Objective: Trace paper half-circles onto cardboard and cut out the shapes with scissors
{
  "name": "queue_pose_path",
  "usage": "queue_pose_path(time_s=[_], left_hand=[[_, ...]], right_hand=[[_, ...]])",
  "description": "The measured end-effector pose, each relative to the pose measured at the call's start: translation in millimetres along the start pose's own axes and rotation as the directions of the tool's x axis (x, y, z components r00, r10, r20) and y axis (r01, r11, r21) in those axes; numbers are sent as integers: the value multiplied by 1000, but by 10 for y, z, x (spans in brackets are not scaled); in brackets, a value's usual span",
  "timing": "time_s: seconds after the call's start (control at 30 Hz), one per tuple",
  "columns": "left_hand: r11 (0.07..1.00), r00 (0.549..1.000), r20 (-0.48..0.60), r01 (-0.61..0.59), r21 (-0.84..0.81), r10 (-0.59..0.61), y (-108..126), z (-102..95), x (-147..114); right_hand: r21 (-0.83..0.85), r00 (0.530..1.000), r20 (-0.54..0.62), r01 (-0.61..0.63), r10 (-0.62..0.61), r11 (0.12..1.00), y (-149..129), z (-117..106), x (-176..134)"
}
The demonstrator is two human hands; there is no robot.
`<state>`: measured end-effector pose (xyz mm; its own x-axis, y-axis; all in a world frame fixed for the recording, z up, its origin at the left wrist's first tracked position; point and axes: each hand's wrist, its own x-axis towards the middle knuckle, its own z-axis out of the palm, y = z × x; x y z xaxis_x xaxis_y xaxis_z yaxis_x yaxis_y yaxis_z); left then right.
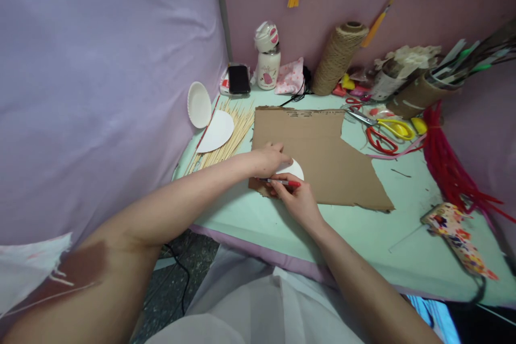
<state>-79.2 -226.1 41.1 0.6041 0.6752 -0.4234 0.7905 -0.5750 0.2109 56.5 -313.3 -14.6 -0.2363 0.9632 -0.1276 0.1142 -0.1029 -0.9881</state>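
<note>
A sheet of brown cardboard with a cut-away right corner lies flat on the table. My left hand rests on a small white rounded paper piece near the cardboard's left side, fingers stretched out over it. Most of that piece is hidden under my hands. Just below, my right hand grips a pen with a red end, held nearly level, its tip pointing left by the paper's lower edge.
Thin wooden sticks and a white half-circle lie to the left. Scissors, red-handled scissors, pink-red strands and a patterned glue gun are on the right. Behind stand a bottle and a twine spool.
</note>
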Motion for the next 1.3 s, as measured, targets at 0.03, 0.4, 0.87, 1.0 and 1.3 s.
queue_pose_path(time_s=[0.03, 0.4, 0.87, 1.0, 1.3], left_hand=[[1000, 1000, 2, 4, 0, -4, 2, -1, -1], [1000, 1000, -11, -7, 24, 7, -8, 12, 10], [1000, 1000, 0, -6, 14, 6, -2, -4, 5], [1000, 1000, 0, -1, 17, 1, -2, 0, 5], [1000, 1000, 9, 11, 4, -11, 15, -20, -7]], right_hand=[[-2, 1000, 3, -2, 2, 1000, -6, 1, 0], [7, 1000, 9, -5, 5, 1000, 33, 4, 12], [-39, 1000, 2, 8, -8, 999, 39, 17, 10], [-52, 1000, -13, 15, -15, 999, 36, 29, 2], [-46, 999, -23, 21, -23, 999, 20, 39, 1]])
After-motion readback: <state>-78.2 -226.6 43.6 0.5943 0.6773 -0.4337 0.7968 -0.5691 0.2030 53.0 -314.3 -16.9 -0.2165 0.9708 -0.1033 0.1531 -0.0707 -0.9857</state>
